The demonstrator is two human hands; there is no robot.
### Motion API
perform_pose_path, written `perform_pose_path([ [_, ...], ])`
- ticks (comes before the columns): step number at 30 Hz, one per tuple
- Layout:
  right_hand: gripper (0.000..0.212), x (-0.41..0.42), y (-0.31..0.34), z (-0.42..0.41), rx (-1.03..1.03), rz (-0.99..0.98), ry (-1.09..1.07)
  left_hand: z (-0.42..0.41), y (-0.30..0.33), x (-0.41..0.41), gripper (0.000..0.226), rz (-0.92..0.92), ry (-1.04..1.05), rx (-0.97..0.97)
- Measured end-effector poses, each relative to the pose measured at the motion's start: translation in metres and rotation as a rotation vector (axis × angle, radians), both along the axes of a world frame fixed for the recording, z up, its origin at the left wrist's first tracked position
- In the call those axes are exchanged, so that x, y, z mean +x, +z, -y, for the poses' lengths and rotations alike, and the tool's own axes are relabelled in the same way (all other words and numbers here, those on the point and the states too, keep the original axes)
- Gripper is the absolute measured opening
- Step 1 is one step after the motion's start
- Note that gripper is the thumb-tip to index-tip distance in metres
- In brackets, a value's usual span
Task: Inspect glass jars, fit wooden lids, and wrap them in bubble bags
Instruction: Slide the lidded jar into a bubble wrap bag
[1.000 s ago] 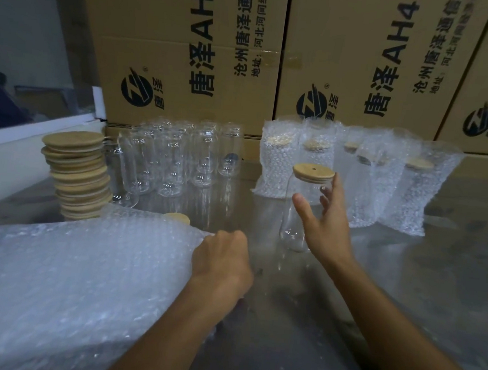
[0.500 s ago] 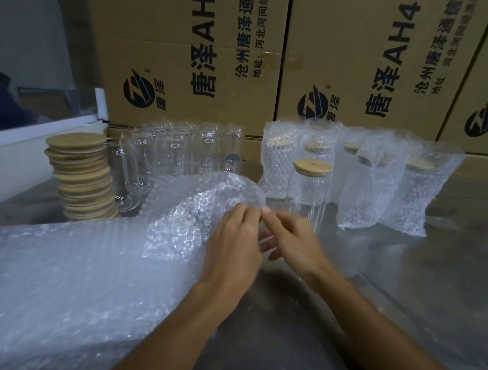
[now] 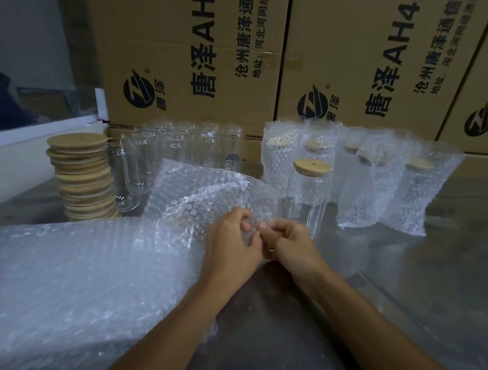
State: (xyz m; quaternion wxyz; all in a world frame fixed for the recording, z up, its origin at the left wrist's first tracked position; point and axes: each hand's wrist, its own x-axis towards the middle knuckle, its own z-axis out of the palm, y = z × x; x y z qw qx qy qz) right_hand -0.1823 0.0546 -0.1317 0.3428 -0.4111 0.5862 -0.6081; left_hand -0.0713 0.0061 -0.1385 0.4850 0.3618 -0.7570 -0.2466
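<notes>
A clear glass jar with a wooden lid stands upright on the table just behind my hands. My left hand and my right hand pinch the near edge of one bubble bag, lifted off the flat stack of bubble bags at the front left. Fingers of both hands meet at the bag's edge. Whether the bag's mouth is open I cannot tell.
A leaning stack of wooden lids stands at the left. Several bare glass jars stand behind the lifted bag. Several wrapped jars stand at the back right. Cardboard boxes wall off the rear of the metal table.
My right hand let go of the lidded jar and came to the bag. My left hand raised one bubble bag from the stack; both hands now grip its edge.
</notes>
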Motion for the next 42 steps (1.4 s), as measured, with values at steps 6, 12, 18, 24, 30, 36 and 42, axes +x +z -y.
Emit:
perform_pose_path([
  [6, 0.026, -0.004, -0.005, 0.002, -0.035, -0.037, -0.060, 0.004, 0.001, -0.001, 0.017, -0.057, 0.055, 0.116],
  [12, 0.010, -0.008, -0.012, 0.008, -0.013, -0.020, -0.082, 0.003, 0.004, -0.001, 0.016, -0.162, 0.007, 0.213],
  [18, 0.024, -0.010, -0.013, 0.007, -0.040, -0.060, -0.092, -0.001, 0.001, -0.004, 0.010, -0.165, -0.040, 0.170],
  [24, 0.023, -0.024, -0.014, 0.009, 0.037, -0.308, -0.315, 0.003, 0.004, 0.003, 0.009, -0.188, 0.184, 0.143],
  [30, 0.036, -0.033, -0.005, -0.001, -0.230, -0.598, -0.723, 0.008, 0.008, 0.006, 0.017, -0.239, 0.280, 0.164],
  [36, 0.060, -0.045, -0.007, 0.001, -0.319, -0.455, -0.699, 0.008, 0.005, 0.004, 0.008, -0.281, 0.235, 0.202],
  [42, 0.113, -0.065, -0.021, 0.009, -0.092, -0.305, -0.432, 0.007, 0.000, 0.002, 0.026, -0.283, 0.199, 0.200],
])
